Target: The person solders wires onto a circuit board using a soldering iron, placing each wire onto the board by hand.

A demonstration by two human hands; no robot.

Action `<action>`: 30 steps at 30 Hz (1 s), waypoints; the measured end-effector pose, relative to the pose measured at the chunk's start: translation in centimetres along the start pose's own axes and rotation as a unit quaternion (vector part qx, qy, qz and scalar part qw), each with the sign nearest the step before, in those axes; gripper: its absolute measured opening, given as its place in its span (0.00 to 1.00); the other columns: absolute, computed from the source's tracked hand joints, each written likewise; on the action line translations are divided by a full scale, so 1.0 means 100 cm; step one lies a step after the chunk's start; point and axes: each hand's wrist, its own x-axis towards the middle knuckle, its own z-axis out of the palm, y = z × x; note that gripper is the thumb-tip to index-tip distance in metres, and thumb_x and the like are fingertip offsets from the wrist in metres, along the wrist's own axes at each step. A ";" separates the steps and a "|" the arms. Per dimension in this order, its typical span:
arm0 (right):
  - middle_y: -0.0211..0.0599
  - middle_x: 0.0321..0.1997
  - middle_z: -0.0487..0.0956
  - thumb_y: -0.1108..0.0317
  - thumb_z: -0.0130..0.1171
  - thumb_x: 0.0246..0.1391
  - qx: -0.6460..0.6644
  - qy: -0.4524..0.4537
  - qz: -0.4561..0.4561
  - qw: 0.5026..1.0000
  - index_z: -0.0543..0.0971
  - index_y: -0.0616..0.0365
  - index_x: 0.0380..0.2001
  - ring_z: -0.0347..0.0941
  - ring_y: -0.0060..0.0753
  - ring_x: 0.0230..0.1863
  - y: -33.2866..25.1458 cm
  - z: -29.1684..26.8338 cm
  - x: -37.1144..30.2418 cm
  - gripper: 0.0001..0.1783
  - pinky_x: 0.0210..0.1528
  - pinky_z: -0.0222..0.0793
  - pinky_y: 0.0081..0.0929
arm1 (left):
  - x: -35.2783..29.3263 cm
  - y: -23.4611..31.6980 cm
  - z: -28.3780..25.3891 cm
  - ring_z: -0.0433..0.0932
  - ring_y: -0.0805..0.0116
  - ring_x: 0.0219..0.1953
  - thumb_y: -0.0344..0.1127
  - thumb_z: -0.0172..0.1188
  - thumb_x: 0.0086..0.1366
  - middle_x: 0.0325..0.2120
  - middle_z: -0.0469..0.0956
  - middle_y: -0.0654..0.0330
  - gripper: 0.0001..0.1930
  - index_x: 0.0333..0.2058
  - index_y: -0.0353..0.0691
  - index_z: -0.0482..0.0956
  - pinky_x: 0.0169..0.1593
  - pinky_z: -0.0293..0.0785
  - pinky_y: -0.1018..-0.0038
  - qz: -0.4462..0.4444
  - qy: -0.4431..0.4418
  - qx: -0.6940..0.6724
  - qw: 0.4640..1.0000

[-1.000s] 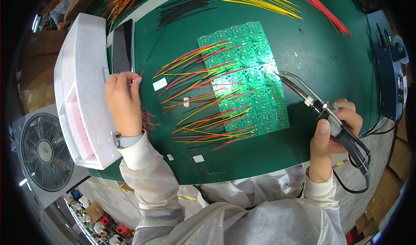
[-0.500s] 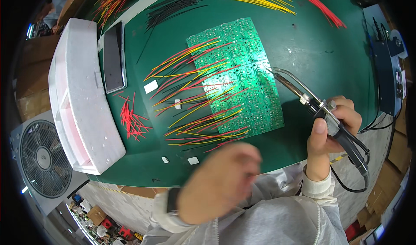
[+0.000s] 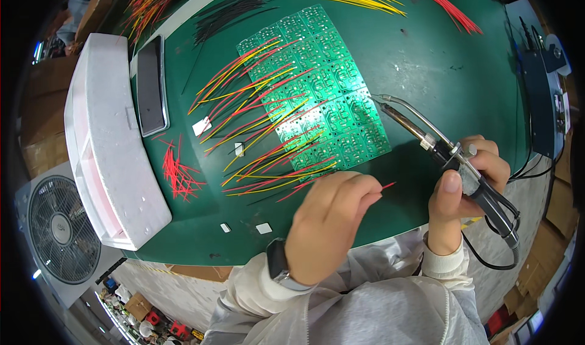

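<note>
My left hand (image 3: 329, 220) is over the near edge of the green mat, pinching a short red wire (image 3: 386, 186) whose tip sticks out to the right. In my right hand (image 3: 466, 183) is a black-handled soldering iron (image 3: 426, 138). Its metal tip rests at the right edge of the green circuit board panel (image 3: 317, 95). Many red and yellow wires (image 3: 256, 125) stick out leftward from the panel.
A white foam tray (image 3: 109, 156) lies along the left, a dark phone (image 3: 151, 86) beside it. Loose red wire pieces (image 3: 180, 174) sit near the tray. Bundles of yellow, red and black wires lie at the far side. A fan (image 3: 58, 229) stands lower left; a blue device (image 3: 545, 95) sits right.
My left hand left the foam tray, swept back toward my body and now holds a red wire near the board's near-right corner. The right hand kept the iron almost still.
</note>
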 end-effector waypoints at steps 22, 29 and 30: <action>0.38 0.22 0.66 0.64 0.61 0.36 0.024 -0.102 0.049 0.993 0.61 0.58 0.29 0.61 0.25 0.17 -0.011 -0.007 -0.006 0.21 0.20 0.56 0.19 | 0.025 -0.037 -0.010 0.67 0.77 0.20 0.20 0.60 0.46 0.22 0.69 0.63 0.06 0.24 0.35 0.73 0.22 0.64 0.82 0.018 0.144 0.159 0.976; 0.37 0.22 0.65 0.64 0.61 0.36 0.022 -0.113 0.040 0.993 0.61 0.58 0.29 0.61 0.24 0.17 -0.011 -0.005 -0.005 0.21 0.19 0.56 0.19 | 0.026 -0.036 -0.012 0.67 0.77 0.20 0.20 0.60 0.46 0.22 0.70 0.63 0.06 0.24 0.35 0.73 0.23 0.64 0.82 0.009 0.134 0.138 0.981; 0.37 0.22 0.65 0.65 0.61 0.36 0.025 -0.116 0.039 0.992 0.61 0.58 0.29 0.61 0.25 0.17 -0.011 -0.005 -0.005 0.21 0.19 0.56 0.19 | 0.026 -0.036 -0.012 0.67 0.77 0.20 0.20 0.60 0.45 0.22 0.70 0.63 0.06 0.24 0.35 0.73 0.23 0.64 0.83 0.007 0.133 0.136 0.982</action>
